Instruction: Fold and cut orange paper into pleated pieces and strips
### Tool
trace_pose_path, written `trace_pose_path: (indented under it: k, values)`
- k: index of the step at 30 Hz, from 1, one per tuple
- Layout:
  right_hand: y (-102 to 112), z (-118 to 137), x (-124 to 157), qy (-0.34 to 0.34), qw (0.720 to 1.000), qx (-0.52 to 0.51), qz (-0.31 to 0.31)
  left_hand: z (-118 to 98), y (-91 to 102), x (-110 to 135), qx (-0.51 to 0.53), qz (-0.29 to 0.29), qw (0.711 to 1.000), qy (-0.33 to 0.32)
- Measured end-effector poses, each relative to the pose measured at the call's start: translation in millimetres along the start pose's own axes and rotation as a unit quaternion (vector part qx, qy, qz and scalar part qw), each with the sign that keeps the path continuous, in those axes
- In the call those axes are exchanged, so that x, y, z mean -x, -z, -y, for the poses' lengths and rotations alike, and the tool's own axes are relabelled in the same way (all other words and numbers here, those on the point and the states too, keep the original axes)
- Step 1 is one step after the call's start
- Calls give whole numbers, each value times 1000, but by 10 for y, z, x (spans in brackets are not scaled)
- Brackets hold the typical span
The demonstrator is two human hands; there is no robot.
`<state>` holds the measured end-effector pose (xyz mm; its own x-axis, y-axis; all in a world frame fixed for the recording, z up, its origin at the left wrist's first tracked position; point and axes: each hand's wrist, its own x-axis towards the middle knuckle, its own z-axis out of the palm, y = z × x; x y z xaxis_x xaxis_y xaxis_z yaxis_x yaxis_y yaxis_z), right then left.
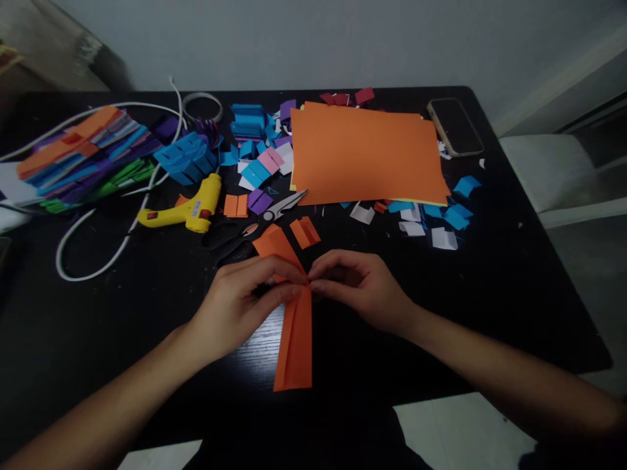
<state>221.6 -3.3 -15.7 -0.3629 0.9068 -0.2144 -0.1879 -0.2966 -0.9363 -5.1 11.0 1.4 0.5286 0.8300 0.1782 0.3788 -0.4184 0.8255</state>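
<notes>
A long strip of orange paper (pixel 298 339) with lengthwise folds stands between my hands, its lower end pointing toward me. My left hand (pixel 245 294) pinches it near the middle, thumb on the near face. From the other side, my right hand (pixel 360 284) pinches the strip's right edge between thumb and fingertips. The two sets of fingertips almost meet. Just beyond the strip lie scissors (pixel 281 207) with open blades and a small folded orange paper piece (pixel 304 232).
A yellow glue gun (pixel 196 207) lies left, near a looping white cable (pixel 73 277). Bundled folded strips (pixel 98 153) fill the far left. Orange sheets (pixel 367 156) sit at the back among many paper scraps, with a phone (pixel 455 127) at the right and a tape roll (pixel 202 96) behind.
</notes>
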Motion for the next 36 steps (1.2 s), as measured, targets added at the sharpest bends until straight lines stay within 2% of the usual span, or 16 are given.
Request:
trace_pose_path:
  k: [5,9,11,13,16,18,19,23,30,36]
  values:
    - [-2,-28,-9,-46,997,-67,-1,-41,-12,12,-12,-19,1000,-7]
    - [0,-17,15,-28,999,-27,-2,-42,-20,13,-6,-24,1000,7]
    - [15,-1,33,34,999,38,3,-34,-25,11,0,-24,999,20]
    - [39,16,46,136,981,134,20,-27,-27,10,0,-24,999,29]
    - [76,33,47,284,916,279,50,-27,-17,12,-10,-22,999,30]
    - [91,35,37,336,880,331,59,-36,-6,15,-11,-15,999,29]
    - [93,33,33,350,870,341,60,-41,0,16,-9,-10,999,30]
    - [86,25,23,366,859,356,46,-62,6,17,10,-6,999,39]
    - [86,12,15,365,864,345,44,-86,-1,9,54,-5,996,69]
    - [94,13,21,362,868,337,44,-95,13,5,40,-5,997,62]
